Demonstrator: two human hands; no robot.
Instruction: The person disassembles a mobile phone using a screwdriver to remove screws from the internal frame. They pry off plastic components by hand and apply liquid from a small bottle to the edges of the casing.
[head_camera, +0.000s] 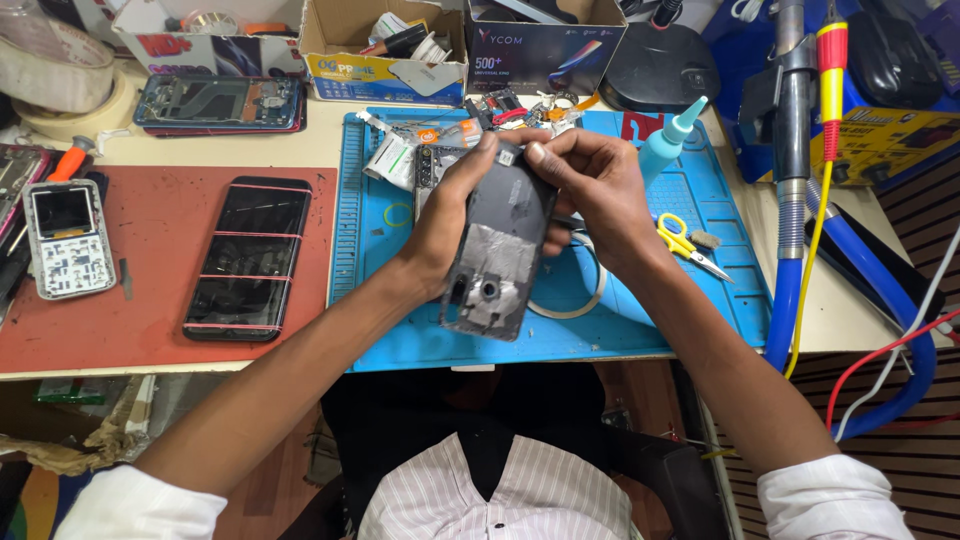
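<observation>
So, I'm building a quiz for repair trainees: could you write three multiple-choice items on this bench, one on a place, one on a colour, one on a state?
1. Where do the scissors lie?
A. on the blue mat
B. on the red mat
C. in a cardboard box

2. What colour are the scissors' handles?
A. green
B. yellow
C. white

3. How is the grey phone back held?
A. lying flat, untouched
B. in one hand
C. between both hands

Answers: 1 A, they rest beside the right hand; 2 B, the loops are yellow; 3 C, the left hand grips its side while the right pinches the top.

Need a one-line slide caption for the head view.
Both hands, left and right, hold a grey phone back panel above a blue repair mat.
</observation>
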